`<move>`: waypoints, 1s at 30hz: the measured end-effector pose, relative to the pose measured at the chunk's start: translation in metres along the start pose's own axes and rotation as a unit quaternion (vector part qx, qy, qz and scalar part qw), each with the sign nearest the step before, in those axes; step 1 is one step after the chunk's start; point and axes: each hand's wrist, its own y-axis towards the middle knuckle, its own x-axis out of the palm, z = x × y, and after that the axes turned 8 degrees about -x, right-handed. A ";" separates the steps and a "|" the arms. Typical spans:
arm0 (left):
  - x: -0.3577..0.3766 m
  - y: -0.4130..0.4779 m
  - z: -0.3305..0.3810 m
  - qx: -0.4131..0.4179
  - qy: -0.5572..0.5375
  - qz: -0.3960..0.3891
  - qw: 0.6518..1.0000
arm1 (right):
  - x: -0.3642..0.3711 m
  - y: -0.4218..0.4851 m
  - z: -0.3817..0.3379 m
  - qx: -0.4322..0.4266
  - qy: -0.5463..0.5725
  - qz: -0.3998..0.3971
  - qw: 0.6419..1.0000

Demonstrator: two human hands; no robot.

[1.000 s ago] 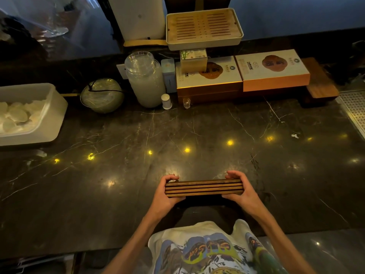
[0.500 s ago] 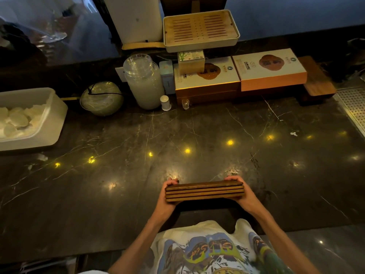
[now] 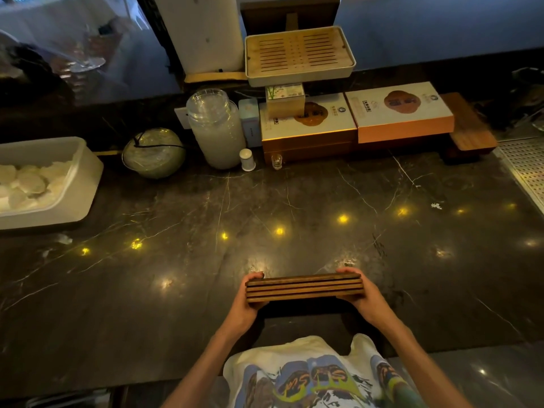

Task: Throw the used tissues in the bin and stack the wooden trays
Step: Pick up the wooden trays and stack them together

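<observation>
A: Obs. Stack of wooden trays (image 3: 304, 288) held btwn both hands, edge-on to cam, just above the near part of the dark marble table (image 3: 176, 290). Four layers visible, edges flush.

B: Grip?

A: Left hand (image 3: 246, 307) closed on the stack's left end, thumb on top, fingers under. Right hand (image 3: 365, 301) same on the right end. Stack sits level, spanning the gap btwn the two palms, in front of the torso.

B: Touching the table?

A: Can't tell; dark shadow directly under it.

B: Tissues?

A: White bin (image 3: 73, 184) at far left on the table, crumpled white tissues (image 3: 26, 184) inside. Well apart from hands. One small white scrap (image 3: 436, 205) on the table, far right.
</observation>
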 end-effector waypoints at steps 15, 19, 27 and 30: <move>0.000 0.006 0.000 -0.073 -0.006 0.000 0.997 | -0.013 0.007 -0.014 0.078 0.022 -0.033 0.996; -0.011 0.018 0.025 -0.168 -0.093 -0.082 0.978 | -0.027 -0.007 -0.028 0.112 0.072 -0.068 0.989; 0.055 0.040 0.117 -0.207 -0.451 0.055 0.867 | -0.038 -0.038 -0.082 0.222 0.248 0.005 0.943; 0.117 0.034 0.146 -0.231 -0.454 0.066 0.858 | -0.030 -0.042 -0.101 0.202 0.300 0.063 0.930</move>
